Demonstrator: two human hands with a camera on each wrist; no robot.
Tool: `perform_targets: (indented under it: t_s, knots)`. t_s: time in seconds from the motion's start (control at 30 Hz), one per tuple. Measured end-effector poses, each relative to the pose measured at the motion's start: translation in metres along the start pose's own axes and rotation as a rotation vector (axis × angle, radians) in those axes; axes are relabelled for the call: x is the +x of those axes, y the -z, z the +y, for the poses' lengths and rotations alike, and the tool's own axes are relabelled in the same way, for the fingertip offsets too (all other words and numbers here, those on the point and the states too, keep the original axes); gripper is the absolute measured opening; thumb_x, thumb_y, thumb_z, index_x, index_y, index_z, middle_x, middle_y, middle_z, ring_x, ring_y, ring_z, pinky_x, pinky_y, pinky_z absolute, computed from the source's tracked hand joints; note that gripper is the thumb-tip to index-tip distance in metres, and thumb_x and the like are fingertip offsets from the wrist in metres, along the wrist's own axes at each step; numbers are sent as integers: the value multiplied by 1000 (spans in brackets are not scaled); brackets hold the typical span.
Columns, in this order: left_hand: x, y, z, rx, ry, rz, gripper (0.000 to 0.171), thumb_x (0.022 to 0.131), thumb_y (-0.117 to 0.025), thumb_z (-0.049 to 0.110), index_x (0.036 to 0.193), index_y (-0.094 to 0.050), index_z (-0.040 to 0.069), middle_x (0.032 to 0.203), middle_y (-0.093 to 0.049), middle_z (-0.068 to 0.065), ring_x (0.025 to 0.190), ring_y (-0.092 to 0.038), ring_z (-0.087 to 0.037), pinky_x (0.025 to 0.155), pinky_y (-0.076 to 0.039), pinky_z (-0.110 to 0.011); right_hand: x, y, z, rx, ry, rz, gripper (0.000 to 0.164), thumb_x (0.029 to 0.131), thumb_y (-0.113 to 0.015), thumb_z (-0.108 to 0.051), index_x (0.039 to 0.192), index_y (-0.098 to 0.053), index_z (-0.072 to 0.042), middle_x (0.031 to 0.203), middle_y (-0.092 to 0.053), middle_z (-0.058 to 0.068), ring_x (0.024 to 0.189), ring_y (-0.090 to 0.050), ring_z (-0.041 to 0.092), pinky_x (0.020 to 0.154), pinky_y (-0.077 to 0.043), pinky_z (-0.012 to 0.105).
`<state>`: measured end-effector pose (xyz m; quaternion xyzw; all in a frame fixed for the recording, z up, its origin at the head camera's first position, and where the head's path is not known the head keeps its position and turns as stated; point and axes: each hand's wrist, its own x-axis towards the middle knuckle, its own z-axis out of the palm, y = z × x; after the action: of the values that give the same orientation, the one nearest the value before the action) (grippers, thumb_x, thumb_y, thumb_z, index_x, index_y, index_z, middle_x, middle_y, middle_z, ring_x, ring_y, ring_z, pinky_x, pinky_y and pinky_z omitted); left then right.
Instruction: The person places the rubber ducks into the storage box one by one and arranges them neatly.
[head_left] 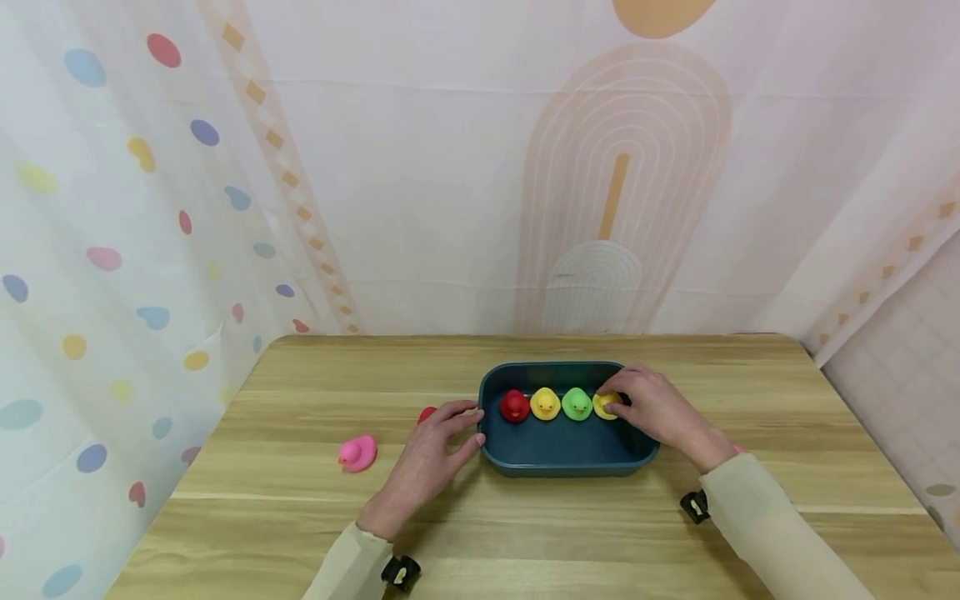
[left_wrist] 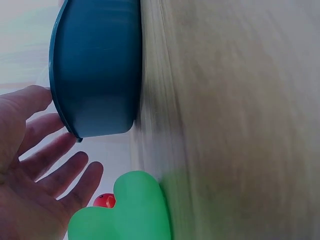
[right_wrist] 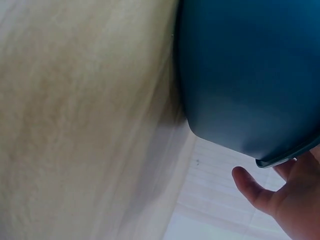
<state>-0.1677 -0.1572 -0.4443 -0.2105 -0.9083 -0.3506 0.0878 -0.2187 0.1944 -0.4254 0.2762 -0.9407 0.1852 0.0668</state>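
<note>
A dark teal tray (head_left: 570, 458) sits on the table with a row of rubber ducks inside: a red duck (head_left: 514, 406), a yellow duck (head_left: 545, 404), a green duck (head_left: 577, 404) and, at the right end, another yellow duck (head_left: 604, 406). My right hand (head_left: 651, 407) reaches over the tray's right rim and pinches that last yellow duck between thumb and fingers. At the left rim, my left hand (head_left: 431, 454) rests its spread, relaxed fingertips against the tray (left_wrist: 95, 65). The ducks inside are hidden from both wrist views.
On the table's left lies a pink duck (head_left: 357, 453). Partly behind my left hand is a red duck (head_left: 427, 413). A green two-lobed object (left_wrist: 132, 210) fills the bottom of the left wrist view. Something pink (head_left: 738, 449) peeks out by my right wrist. A patterned curtain (head_left: 435, 208) hangs behind.
</note>
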Motion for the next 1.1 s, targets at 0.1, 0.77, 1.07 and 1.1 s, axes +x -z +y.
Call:
perform_targets:
  t_s: [0.1, 0.77, 1.07, 1.1]
  knots:
    - [0, -1, 1, 13, -3, -1, 34, 97, -75, 17, 127, -73, 2, 142, -61, -10, 128, -59, -33, 104, -51, -55, 0, 0, -1, -10, -4, -7, 18, 91, -79, -9, 109, -78, -7, 108, -75, 6, 112, -63, 35, 95, -53, 55]
    - [-1, -1, -1, -5, 1, -8, 35, 97, -75, 17, 129, -72, 2, 145, -61, -6, 130, -60, -31, 105, -51, -53, -33, 21, -25, 95, -24, 185, 24, 99, -72, -14, 120, -75, -3, 124, -71, 13, 121, -63, 37, 100, -52, 58]
    - [0, -2, -1, -14, -1, -15, 36, 97, -75, 17, 129, -72, 2, 145, -61, -6, 128, -61, -31, 101, -53, -51, -63, 34, -23, 131, -59, 269, 21, 98, -72, -12, 119, -76, -7, 126, -71, 11, 120, -64, 36, 96, -52, 59]
    - [0, -1, -1, -14, 0, -16, 36, 97, -75, 18, 129, -72, 2, 145, -61, -6, 128, -62, -31, 100, -54, -50, -67, 36, -23, 135, -65, 278, 21, 99, -71, -13, 119, -76, -7, 126, -71, 10, 120, -64, 35, 96, -52, 58]
